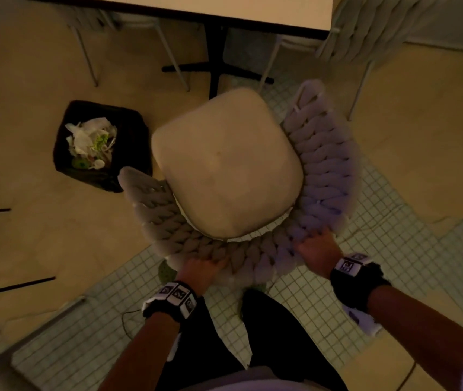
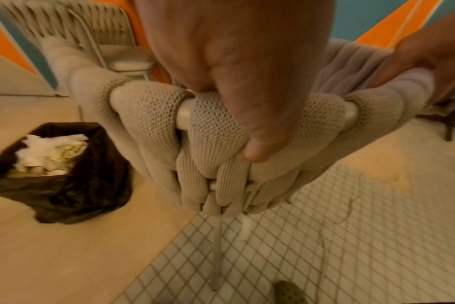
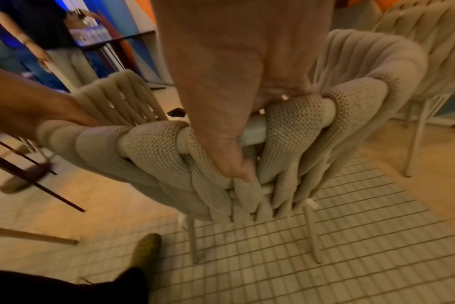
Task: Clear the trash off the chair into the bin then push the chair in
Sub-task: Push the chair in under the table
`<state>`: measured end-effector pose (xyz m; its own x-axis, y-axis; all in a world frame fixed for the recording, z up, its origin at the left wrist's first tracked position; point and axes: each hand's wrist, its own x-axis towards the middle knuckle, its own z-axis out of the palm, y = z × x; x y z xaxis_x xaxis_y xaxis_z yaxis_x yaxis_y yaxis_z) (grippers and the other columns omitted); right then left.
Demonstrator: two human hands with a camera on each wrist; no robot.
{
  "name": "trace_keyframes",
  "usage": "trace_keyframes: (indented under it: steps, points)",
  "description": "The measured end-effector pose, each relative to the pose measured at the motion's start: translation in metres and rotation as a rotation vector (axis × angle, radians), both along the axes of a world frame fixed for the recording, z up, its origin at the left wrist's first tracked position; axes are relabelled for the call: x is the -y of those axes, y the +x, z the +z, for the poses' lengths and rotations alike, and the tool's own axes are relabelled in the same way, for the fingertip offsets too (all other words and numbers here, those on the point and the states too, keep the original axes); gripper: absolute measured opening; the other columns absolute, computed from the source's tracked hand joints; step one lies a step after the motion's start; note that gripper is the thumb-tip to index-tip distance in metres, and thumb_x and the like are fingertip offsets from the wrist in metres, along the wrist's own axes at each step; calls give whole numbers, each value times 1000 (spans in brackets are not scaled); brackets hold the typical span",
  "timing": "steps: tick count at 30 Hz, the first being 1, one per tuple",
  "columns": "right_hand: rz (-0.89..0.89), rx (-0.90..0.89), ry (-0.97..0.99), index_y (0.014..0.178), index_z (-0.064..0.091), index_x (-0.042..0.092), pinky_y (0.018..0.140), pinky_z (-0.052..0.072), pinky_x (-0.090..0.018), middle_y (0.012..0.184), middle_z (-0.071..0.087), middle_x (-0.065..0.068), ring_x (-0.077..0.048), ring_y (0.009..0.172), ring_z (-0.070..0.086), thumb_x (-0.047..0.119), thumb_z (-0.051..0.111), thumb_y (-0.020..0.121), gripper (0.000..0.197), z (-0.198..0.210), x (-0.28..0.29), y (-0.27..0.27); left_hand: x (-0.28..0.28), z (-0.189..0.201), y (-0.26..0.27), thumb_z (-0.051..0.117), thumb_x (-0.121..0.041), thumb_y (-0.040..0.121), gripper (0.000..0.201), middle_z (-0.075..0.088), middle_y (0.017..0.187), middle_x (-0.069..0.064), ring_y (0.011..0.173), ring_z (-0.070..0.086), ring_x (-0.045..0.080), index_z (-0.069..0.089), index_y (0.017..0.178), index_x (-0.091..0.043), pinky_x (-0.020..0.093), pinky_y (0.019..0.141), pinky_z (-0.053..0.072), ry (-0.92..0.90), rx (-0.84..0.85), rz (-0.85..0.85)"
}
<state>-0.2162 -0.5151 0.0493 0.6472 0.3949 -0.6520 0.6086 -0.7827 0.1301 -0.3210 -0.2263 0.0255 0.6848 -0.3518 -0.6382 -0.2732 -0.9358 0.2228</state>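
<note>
The chair has a bare cream seat cushion and a curved backrest of thick woven grey rope. My left hand grips the top rail of the backrest on its left, thumb hooked down over the weave. My right hand grips the same rail further right, thumb pressed on the rope. The black-lined bin stands on the floor left of the chair, holding crumpled white paper and green scraps. The table lies just beyond the chair.
The table's black pedestal foot stands ahead of the chair. Another woven chair sits at the table's right, and thin chair legs at its left. My legs and a green shoe are behind the chair. A person stands far left.
</note>
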Motion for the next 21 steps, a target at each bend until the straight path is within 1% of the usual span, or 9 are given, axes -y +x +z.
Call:
trace_keyframes:
  steps: [3, 6, 8, 11, 13, 15, 16, 18, 21]
  points:
    - [-104, -35, 135, 49, 65, 18, 60, 49, -42, 46, 59, -2, -28, 48, 60, 20, 81, 30, 25, 4, -52, -17, -67, -16, -3, 48, -39, 80, 45, 73, 106, -5, 88, 72, 22, 45, 125, -44, 41, 71, 59, 68, -1, -43]
    - [-161, -95, 187, 58, 66, 20, 58, 49, -39, 52, 62, -3, -26, 52, 63, 25, 83, 35, 29, -8, -117, -36, -136, -8, 6, 58, -28, 71, 42, 76, 89, -6, 72, 73, 19, 63, 110, -41, 33, 61, 60, 132, 103, -95]
    - [-154, -153, 213, 73, 69, 24, 57, 51, -38, 62, 66, -2, -25, 59, 65, 31, 82, 42, 35, -11, -160, -43, -178, 9, 17, 54, -23, 70, 41, 76, 90, -2, 73, 73, 23, 66, 107, -37, 37, 67, 61, 188, 159, -126]
    - [-163, -54, 310, 68, 69, 28, 50, 48, -29, 57, 65, 5, -18, 54, 63, 44, 79, 41, 33, 3, -213, -37, -246, 15, 37, 83, -15, 55, 48, 75, 98, 0, 84, 72, 27, 73, 100, -30, 42, 80, 58, 288, 133, -126]
    - [-190, -11, 284, 73, 70, 30, 71, 46, -37, 71, 68, 3, -22, 72, 65, 47, 68, 45, 34, 7, -234, -34, -276, 20, 47, 92, -21, 42, 60, 74, 97, 0, 87, 70, 27, 73, 99, -30, 44, 90, 49, 298, 98, -44]
    - [-232, -14, 235, 95, 68, 33, 87, 37, -48, 98, 66, -3, -34, 96, 61, 45, 58, 51, 46, 5, -259, -31, -307, 19, 47, 89, -29, 32, 70, 73, 96, 1, 86, 69, 27, 72, 100, -28, 49, 88, 42, 327, 49, -55]
    - [-226, -28, 193, 103, 65, 35, 89, 38, -51, 106, 65, -3, -36, 102, 60, 42, 54, 58, 48, -5, -245, -35, -292, 17, 45, 86, -36, 28, 74, 73, 96, 1, 86, 69, 28, 72, 100, -27, 53, 86, 42, 303, 5, -79]
    - [-222, -85, 112, 108, 63, 37, 88, 42, -50, 105, 68, -1, -33, 103, 60, 40, 47, 66, 44, -29, -223, -44, -269, 10, 36, 79, -45, 29, 68, 73, 94, -2, 84, 69, 25, 73, 94, -29, 54, 86, 39, 238, -20, -145]
    - [-224, -182, 23, 99, 67, 35, 87, 38, -47, 98, 71, 1, -32, 99, 60, 40, 56, 60, 40, -35, -238, -44, -284, 5, 44, 76, -36, 35, 45, 70, 79, -7, 69, 66, 19, 72, 79, -31, 37, 77, 32, 208, -44, -266]
